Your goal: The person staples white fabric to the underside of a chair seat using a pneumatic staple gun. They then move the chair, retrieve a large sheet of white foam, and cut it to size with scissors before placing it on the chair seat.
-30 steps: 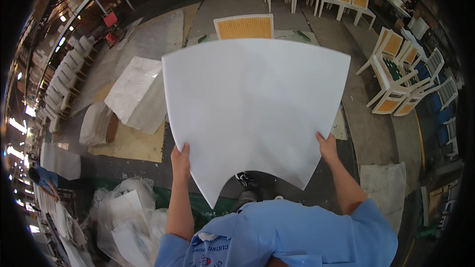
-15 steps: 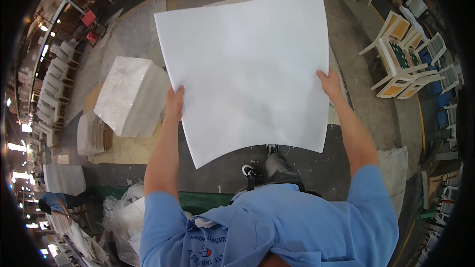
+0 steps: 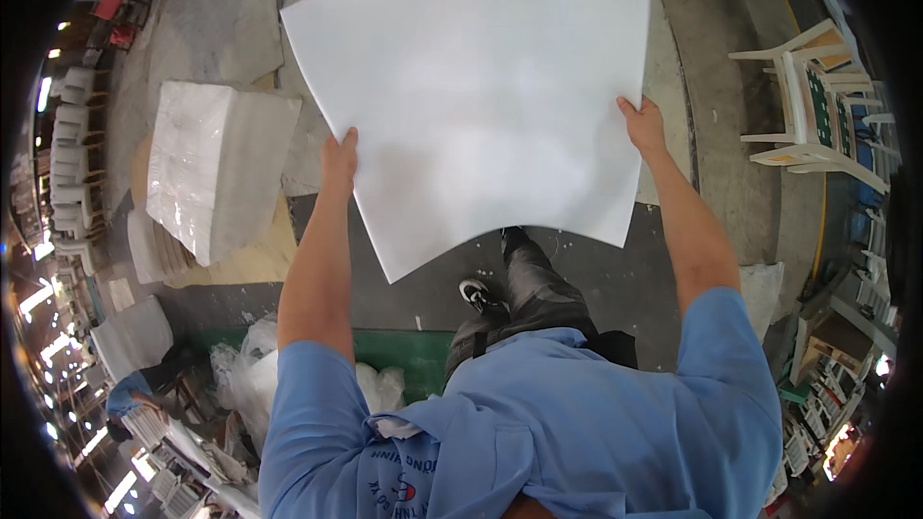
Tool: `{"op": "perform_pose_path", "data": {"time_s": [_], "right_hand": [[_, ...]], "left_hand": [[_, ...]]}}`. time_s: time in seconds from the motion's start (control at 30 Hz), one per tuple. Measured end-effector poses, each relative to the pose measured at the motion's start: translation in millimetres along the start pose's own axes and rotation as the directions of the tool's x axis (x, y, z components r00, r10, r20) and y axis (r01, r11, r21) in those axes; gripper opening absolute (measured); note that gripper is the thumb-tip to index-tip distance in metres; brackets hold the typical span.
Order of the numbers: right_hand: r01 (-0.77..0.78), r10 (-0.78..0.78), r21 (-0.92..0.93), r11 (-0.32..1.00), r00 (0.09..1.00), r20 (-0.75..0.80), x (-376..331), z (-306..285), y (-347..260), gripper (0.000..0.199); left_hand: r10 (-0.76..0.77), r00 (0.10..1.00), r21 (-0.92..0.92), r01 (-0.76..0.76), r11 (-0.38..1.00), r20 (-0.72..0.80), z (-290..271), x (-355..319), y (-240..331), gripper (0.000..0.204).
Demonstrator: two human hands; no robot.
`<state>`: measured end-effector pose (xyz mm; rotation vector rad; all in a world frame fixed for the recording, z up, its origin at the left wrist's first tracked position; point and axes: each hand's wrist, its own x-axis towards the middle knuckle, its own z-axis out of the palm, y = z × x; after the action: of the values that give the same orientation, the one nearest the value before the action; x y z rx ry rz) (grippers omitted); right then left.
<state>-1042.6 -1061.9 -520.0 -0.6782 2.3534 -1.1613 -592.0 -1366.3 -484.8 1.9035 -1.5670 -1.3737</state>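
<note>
- We hold a large white foam sheet (image 3: 481, 96) out in front of us, raised above the concrete floor (image 3: 711, 106), spread wide and facing up at the camera.
- Our left hand (image 3: 338, 161) is closed on the sheet's left edge, fingers wrapped behind it and thumb on the near face.
- Our right hand (image 3: 646, 127) pinches the right edge the same way, fingers out of sight behind the sheet.
- We judge the sheet light and floppy: its lower edge bows between our hands, so it wants a grip on two opposite edges, well apart, and gentle pressure, since thin foam creases and tears easily.
- To the left lies a wrapped stack of white sheets (image 3: 216, 168); white chairs (image 3: 817, 106) stand on the right.
</note>
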Motion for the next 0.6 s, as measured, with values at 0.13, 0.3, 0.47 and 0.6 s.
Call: {"op": "perform_pose_path", "data": {"time_s": [0.13,0.3,0.47,0.6], "right_hand": [[-0.119,0.12,0.05,0.992,0.993,-0.014,34,25,28,0.037],[-0.169,0.173,0.099,0.981,0.984,-0.039,51,36,53,0.038],[-0.287,0.296,0.143,0.947,0.954,-0.042,63,39,72,0.04],[-0.194,0.198,0.098,0.976,0.98,-0.031,71,51,80,0.04]], "left_hand": [[0.045,0.999,-0.097,-0.041,0.994,0.031,26,50,-20,0.043],[-0.072,0.996,-0.102,0.067,0.992,-0.049,38,87,-43,0.04],[-0.033,0.999,-0.137,0.031,0.99,-0.012,41,101,-48,0.04],[-0.03,0.999,0.133,0.031,0.991,-0.013,45,116,-48,0.044]]}}
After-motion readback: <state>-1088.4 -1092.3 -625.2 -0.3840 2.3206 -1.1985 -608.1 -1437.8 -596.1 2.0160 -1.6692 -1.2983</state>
